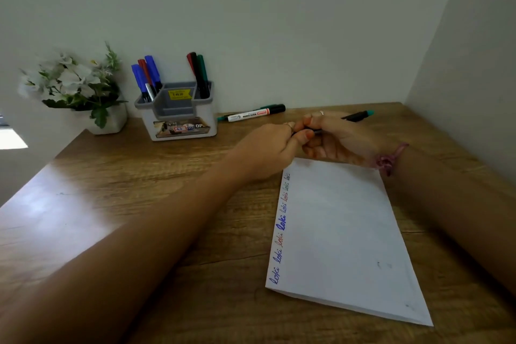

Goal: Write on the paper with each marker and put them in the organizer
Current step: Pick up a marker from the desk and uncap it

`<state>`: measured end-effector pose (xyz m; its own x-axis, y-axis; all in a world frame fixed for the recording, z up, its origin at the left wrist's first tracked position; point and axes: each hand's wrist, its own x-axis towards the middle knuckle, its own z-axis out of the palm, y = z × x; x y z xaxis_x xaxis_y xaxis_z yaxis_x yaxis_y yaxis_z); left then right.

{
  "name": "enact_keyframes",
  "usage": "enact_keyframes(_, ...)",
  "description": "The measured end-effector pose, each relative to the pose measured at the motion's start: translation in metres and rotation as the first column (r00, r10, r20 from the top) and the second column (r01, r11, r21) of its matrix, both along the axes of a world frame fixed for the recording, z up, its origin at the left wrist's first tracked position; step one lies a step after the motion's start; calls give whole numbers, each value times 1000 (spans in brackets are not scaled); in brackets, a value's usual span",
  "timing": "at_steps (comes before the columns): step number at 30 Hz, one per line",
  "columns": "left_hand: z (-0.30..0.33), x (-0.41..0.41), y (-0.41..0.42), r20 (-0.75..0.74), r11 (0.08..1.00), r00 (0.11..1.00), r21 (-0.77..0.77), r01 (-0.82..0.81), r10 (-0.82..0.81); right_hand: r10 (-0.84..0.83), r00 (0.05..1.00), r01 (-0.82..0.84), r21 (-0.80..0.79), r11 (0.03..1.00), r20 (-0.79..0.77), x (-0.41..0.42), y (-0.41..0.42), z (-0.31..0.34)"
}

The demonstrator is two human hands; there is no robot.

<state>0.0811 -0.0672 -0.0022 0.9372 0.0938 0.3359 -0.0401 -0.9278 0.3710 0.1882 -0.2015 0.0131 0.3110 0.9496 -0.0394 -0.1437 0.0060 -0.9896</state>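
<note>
head view: left hand [268,148] and right hand [332,137] both clenched on teal-tipped marker [360,115] above the paper [340,232]; a jerked cap risks stray ink.

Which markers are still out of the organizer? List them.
Three are out: the white marker and a green one lie on the desk beside the organizer; both hands hold the teal-tipped marker.

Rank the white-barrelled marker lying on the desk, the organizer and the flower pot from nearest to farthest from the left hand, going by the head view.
1. white-barrelled marker: lies on the desk just behind the left hand.
2. organizer: farther left, against the wall.
3. flower pot: farthest, at the desk's left back corner.
</note>
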Motion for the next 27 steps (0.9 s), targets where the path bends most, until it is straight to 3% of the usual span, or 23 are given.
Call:
enact_keyframes(4, -3, 0, 4, 26, 997, 1000, 73, 1, -3, 65, 998, -65, -35, 997, 11, -4, -1, -3)
enact_keyframes(7, -1, 0, 8, 37, 1000, 999, 25, 4, -5, 135, 991, -135, -89, 987, -2, 0, -3, 1)
enact_keyframes(11, 2, -8, 22, -17, 977, 999, -210, 45, -50, 135, 988, -128, -85, 988, 72, 4, -6, 3)
enact_keyframes(14, -1, -13, 33, -94, 882, 994, -471, 1, -52, -8, 997, 6, 18, 1000, 76, 11, -10, 2)
enact_keyframes(16, -6, -13, 40, -132, 832, 988, -554, -3, -84, -61, 986, 56, 31, 998, 153, 14, -12, 0)
enact_keyframes(22, -11, -12, 43, -199, 837, 943, -534, 122, -265, 40, 874, -14, -57, 998, 485, 5, -2, -6)
enact_keyframes(27, -9, -13, 42, -242, 860, 937, -500, 101, -251, -8, 859, 12, -3, 1000, 512, 2, 17, -12)
